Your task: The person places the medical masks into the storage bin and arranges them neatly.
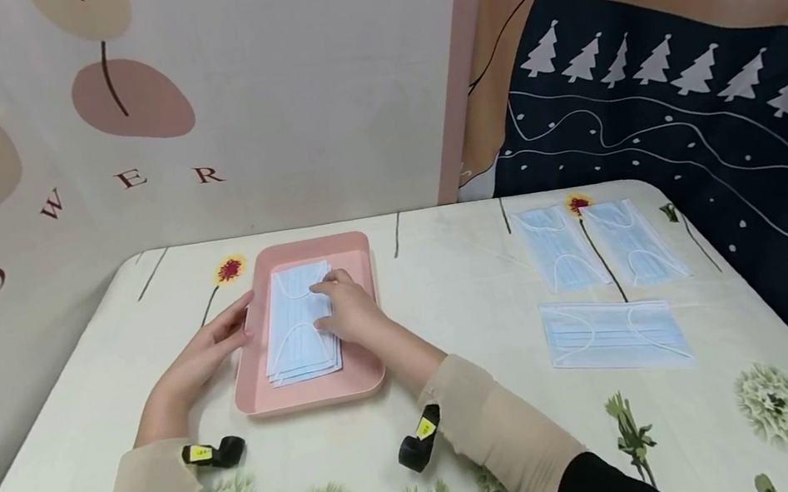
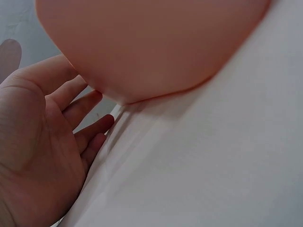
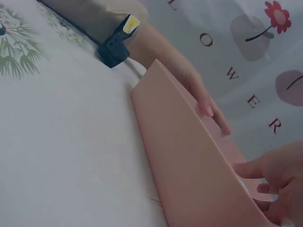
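A pink tray (image 1: 256, 391) holds a stack of light blue face masks (image 1: 294, 315) with white ear loops. My left hand (image 1: 201, 353) touches the tray's left rim with loosely bent fingers. In the left wrist view, those fingers (image 2: 87, 104) reach the rim of the tray (image 2: 156, 52). My right hand (image 1: 353, 310) is at the stack's right edge, thumb and index fingertip spread apart on the top mask. From the right wrist, the tray wall (image 3: 184, 156) hides the masks and part of the right hand (image 3: 279, 184).
Three more masks lie at the table's right: two upright side by side, the left mask (image 1: 559, 248) and the right mask (image 1: 634, 242), and one crosswise mask (image 1: 614, 333) nearer me. A flower-print cloth (image 1: 460, 287) covers the table. Printed curtains hang behind.
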Motion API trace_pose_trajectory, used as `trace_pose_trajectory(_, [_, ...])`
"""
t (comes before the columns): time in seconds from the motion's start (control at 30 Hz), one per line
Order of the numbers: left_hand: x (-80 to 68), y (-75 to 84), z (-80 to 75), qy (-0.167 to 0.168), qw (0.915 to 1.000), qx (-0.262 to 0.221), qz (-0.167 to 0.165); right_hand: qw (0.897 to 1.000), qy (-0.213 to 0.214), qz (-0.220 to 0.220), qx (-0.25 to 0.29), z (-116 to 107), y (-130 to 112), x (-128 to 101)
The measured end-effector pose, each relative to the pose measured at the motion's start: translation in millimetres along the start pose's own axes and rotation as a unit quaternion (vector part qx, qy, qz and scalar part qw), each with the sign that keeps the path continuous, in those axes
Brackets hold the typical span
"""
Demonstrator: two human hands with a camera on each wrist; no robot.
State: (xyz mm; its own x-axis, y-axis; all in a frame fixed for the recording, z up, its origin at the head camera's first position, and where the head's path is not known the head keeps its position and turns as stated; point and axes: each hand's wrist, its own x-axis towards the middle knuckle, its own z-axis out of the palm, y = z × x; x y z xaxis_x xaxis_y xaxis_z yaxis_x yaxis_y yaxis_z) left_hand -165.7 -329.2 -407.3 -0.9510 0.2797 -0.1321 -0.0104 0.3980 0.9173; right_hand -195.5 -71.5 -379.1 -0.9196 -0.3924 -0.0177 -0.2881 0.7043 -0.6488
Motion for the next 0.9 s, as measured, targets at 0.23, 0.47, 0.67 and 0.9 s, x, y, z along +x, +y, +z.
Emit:
trace_pose_trajectory(0.23, [-1.6, 2.7, 1.1, 0.005, 0.9999, -0.014, 0.001, 0.995, -0.001, -0.042, 0.085, -20, 2, -18])
trace_pose_trajectory(0.47, [-2.5, 2.0, 0.9, 0.000, 0.9999, -0.016, 0.006, 0.990, 0.009, -0.091, 0.105, -47, 13, -38])
trace_pose_trajectory(0.67, [-1.8, 0.3, 0.7, -0.002, 0.9999, -0.013, 0.008, 0.984, 0.003, -0.128, 0.120, -70, 29, -55])
trace_pose_trajectory(0.9, [-0.5, 0.6, 0.9, -0.005, 0.9998, -0.014, 0.014, 0.982, 0.009, -0.156, 0.107, -94, 54, -73])
